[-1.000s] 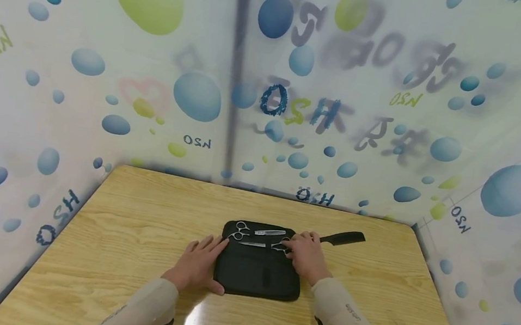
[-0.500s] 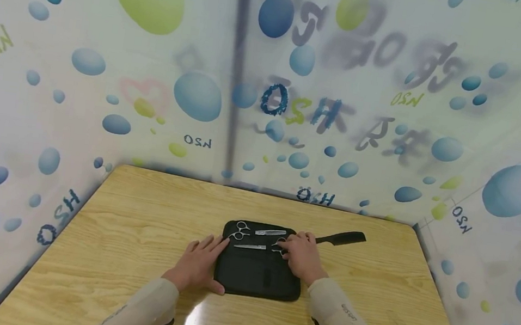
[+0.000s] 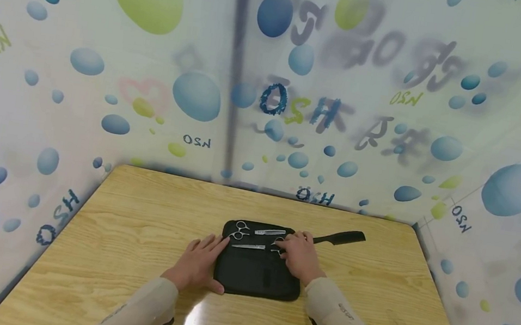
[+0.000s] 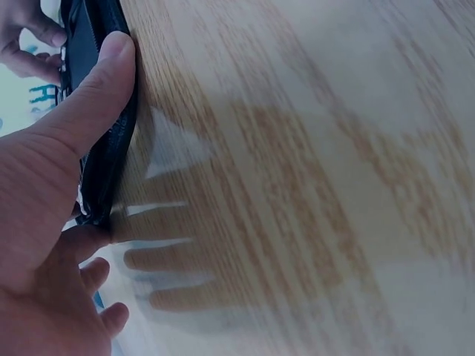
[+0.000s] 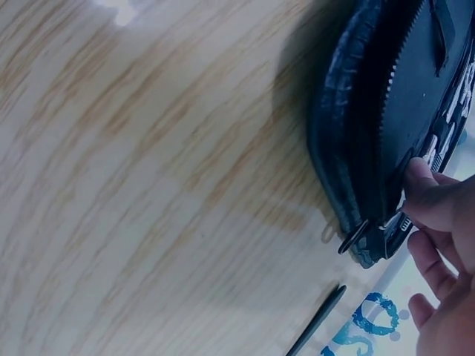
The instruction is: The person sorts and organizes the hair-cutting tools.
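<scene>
A black zip case [image 3: 252, 279] lies opened out flat on the table. My left hand [image 3: 196, 265] rests along its left side with extended fingers, and in the left wrist view the thumb [image 4: 93, 96] lies on the case's edge. Near the case's right side, my right hand [image 3: 302, 257] pinches the handles of a pair of scissors [image 3: 248, 246], whose blades point left; the fingers partly hide its finger rings. Above it in the case is a second pair of scissors [image 3: 270, 232], its rings at the left and its blade pointing right.
A black comb [image 3: 348, 238] lies on the wooden table [image 3: 145, 213] beyond my right hand, which covers one end of it. A patterned wall [image 3: 352, 141] stands right behind the table's far edge. In the right wrist view a zipper pull [image 5: 354, 237] hangs at the case's corner.
My right hand has shifted slightly left, sliding the lower scissors further left into the case and a little towards me. My left hand has stayed in place.
</scene>
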